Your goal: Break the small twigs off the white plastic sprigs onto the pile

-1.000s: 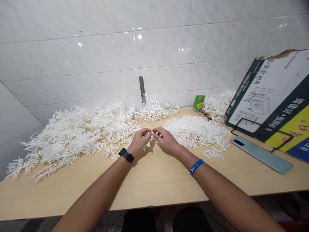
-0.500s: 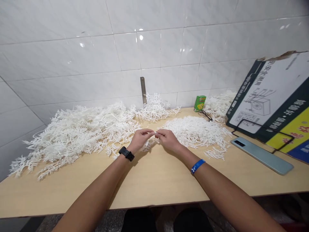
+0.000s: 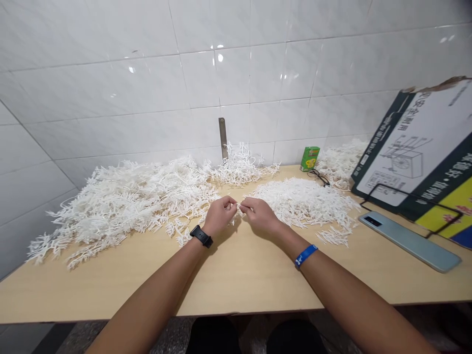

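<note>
My left hand (image 3: pixel 220 216), with a black watch on the wrist, is closed in a pinch on a small white plastic piece, mostly hidden by the fingers. Close beside it, fingertips almost meeting, my right hand (image 3: pixel 259 215) pinches too; a bit of white shows at its fingertips, too small to make out. A blue band circles that wrist. Left of the hands spreads a large heap of white branching plastic pieces (image 3: pixel 136 196). To the right lies a flatter pile of short white plastic sticks (image 3: pixel 306 199).
At the back, a metal strip (image 3: pixel 222 137) leans on the tiled wall behind more white branches (image 3: pixel 241 164). A green box (image 3: pixel 309 159) stands by a dark cord (image 3: pixel 319 175). On the right are a phone (image 3: pixel 409 241) and a printed cardboard box (image 3: pixel 409 152), on the wooden table (image 3: pixel 250 280).
The fingertips, earlier together on a small white piece, are now slightly apart. My left fingers have curled more. The whole view has shifted a little.
</note>
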The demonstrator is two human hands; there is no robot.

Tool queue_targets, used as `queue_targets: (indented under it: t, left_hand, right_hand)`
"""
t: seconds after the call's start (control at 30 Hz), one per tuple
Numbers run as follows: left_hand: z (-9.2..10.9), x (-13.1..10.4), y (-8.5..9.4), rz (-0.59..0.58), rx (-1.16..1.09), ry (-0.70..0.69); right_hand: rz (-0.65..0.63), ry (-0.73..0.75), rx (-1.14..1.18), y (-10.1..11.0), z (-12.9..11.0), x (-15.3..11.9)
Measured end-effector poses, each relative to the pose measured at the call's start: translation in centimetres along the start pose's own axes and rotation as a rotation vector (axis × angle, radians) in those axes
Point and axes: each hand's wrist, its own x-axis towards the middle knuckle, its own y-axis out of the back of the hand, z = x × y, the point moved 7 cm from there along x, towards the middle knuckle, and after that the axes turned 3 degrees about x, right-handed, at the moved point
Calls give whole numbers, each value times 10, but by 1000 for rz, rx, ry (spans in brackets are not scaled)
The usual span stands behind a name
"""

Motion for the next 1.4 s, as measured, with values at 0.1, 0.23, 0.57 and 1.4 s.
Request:
queue_targets:
  t: [0.1, 0.23, 0.57, 1.4]
  left_hand:
    - [-21, 9, 24, 160, 39, 93]
    - [-37, 15, 39, 242, -138, 100]
    - [-22, 8, 20, 175, -150, 31]
    - [4, 2, -1, -64, -77, -85]
  right_hand:
    - [2, 71, 21, -4, -13, -1]
    - [129, -56, 15, 3, 2, 1]
    - [603, -273, -398, 77, 41, -5]
    - [141, -324, 580, -15, 26, 1]
